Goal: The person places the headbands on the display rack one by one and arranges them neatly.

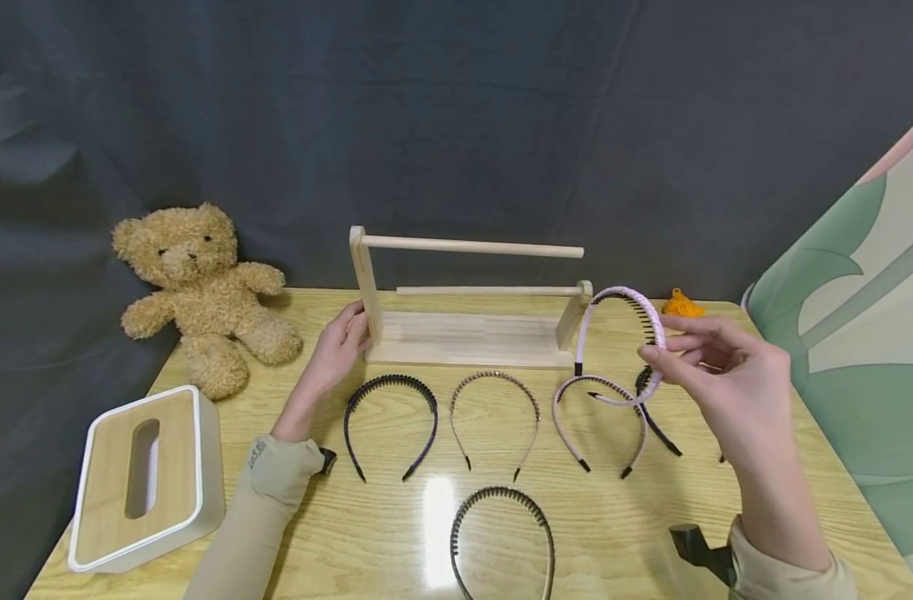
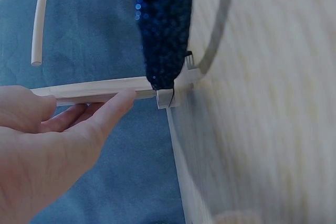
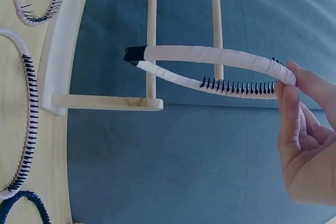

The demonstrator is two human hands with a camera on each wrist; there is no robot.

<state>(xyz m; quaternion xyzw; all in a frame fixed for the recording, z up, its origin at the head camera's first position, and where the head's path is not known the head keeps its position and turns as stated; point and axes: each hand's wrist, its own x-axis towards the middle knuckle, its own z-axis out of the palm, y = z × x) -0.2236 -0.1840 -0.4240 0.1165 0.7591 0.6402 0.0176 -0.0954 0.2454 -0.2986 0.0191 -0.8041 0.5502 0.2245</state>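
A wooden rack [image 1: 467, 337] with two horizontal rods stands at the back of the table. My left hand [image 1: 336, 350] holds its left upright, the thumb and fingers lying along opposite sides in the left wrist view. Between the thumb and fingertips of my right hand [image 1: 737, 392] is a pale pink headband [image 3: 210, 54] with black inner teeth and black tips. It hangs above the table, just right of the rack, apart from the rods. Both rods have a free end: the upper one [image 1: 471, 246] at the right, the lower one [image 1: 486, 291] at the left.
Several headbands lie in front of the rack, among them a dark one [image 1: 391, 379], a thin beaded one [image 1: 496, 375], and a pink one [image 1: 557, 408]. A black one [image 1: 455, 537] lies nearer. Leftward are a teddy bear [image 1: 217, 304] and tissue box [image 1: 205, 467]; an orange object [image 1: 681, 304] sits back right.
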